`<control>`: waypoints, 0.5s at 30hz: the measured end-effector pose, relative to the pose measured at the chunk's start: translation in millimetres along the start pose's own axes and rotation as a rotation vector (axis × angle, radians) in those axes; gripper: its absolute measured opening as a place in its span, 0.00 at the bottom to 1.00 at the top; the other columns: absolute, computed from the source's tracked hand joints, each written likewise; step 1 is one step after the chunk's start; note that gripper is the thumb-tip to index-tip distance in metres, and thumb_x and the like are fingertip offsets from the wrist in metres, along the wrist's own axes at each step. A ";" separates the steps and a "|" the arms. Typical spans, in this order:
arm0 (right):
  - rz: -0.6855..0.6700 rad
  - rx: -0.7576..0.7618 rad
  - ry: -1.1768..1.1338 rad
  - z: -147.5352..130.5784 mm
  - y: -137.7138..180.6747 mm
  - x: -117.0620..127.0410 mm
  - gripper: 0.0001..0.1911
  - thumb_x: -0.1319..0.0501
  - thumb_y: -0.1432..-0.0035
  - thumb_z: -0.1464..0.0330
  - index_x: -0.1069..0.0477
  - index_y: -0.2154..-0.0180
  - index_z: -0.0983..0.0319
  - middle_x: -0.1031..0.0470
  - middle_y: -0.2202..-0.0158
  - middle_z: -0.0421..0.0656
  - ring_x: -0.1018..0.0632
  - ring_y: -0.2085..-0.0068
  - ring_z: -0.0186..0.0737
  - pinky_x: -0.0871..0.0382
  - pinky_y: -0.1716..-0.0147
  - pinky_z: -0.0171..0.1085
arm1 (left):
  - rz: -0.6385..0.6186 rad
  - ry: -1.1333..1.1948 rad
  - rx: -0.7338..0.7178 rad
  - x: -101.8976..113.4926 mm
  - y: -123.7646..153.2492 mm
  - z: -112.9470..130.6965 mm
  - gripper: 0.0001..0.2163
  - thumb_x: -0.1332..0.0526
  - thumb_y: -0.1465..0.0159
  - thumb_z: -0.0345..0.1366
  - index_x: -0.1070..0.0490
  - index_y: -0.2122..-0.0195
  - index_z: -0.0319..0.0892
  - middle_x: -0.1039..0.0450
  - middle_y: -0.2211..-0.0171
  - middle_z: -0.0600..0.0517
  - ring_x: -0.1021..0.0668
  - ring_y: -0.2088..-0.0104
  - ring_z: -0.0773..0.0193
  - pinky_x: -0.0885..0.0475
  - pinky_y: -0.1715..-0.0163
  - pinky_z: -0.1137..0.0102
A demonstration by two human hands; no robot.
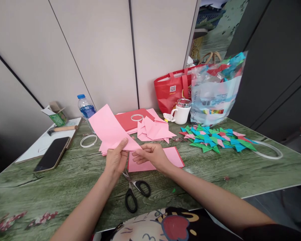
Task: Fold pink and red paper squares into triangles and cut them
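Observation:
A sheet of pink paper (109, 125), with one end folded over on a slant, is held up above the table. My left hand (117, 156) pinches it near its lower edge, thumb on top. At the folded corner on the right, my right hand (152, 156) grips the paper between thumb and fingers. Beneath my right hand lies a stack of pink and red sheets (169, 157). Black-handled scissors (134, 187) rest in front of my hands, their blade tips partly hidden. Beyond the hands are folded pink paper pieces (154, 129) in a loose pile.
Red paper (125, 118) carries a roll of tape (136, 117). Another tape roll (88, 141), a phone (52, 154), a hammer-like tool (64, 129) and a bottle (86, 108) stand left. Rightward are a white mug (182, 112), a plastic bag (213, 97) and colourful folded paper pieces (215, 138).

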State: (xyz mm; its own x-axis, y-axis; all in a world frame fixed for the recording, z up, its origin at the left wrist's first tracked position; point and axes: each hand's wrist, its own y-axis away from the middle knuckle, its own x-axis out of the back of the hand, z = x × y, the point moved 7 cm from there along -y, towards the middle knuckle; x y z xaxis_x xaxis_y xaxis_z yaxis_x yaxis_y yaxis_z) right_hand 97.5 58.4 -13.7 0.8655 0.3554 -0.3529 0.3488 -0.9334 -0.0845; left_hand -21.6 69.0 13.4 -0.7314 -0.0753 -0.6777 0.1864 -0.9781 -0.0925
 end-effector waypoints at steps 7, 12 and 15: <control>0.087 0.040 -0.018 -0.6 1.3 2.9 0.18 0.33 0.60 0.62 0.27 0.68 0.68 0.22 0.74 0.46 0.21 0.73 0.40 0.24 0.72 0.38 | 0.037 0.031 0.010 2.2 -0.6 -3.0 0.15 0.33 0.56 0.23 0.27 0.66 0.38 0.23 0.69 0.49 0.22 0.68 0.62 0.25 0.65 0.71; 0.118 0.083 -0.005 -1.9 3.4 2.5 0.18 0.33 0.59 0.63 0.27 0.67 0.68 0.22 0.74 0.46 0.21 0.72 0.42 0.24 0.72 0.39 | 0.064 0.034 0.010 5.8 -1.5 -3.8 0.14 0.33 0.55 0.22 0.27 0.66 0.37 0.23 0.68 0.49 0.22 0.68 0.64 0.26 0.66 0.71; 0.131 0.107 0.010 -3.9 5.9 1.4 0.17 0.33 0.59 0.64 0.27 0.67 0.68 0.22 0.74 0.46 0.21 0.72 0.41 0.24 0.71 0.39 | 0.063 0.038 0.005 5.9 -1.9 -4.2 0.14 0.34 0.55 0.22 0.27 0.66 0.38 0.23 0.67 0.49 0.22 0.68 0.65 0.26 0.66 0.72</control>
State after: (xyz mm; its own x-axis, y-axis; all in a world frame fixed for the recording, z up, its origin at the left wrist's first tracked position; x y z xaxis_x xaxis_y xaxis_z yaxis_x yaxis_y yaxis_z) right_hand 102.2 53.7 -11.0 0.9047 0.2305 -0.3582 0.1931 -0.9715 -0.1374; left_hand -23.6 71.3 6.5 -0.6929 -0.1291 -0.7094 0.2279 -0.9726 -0.0457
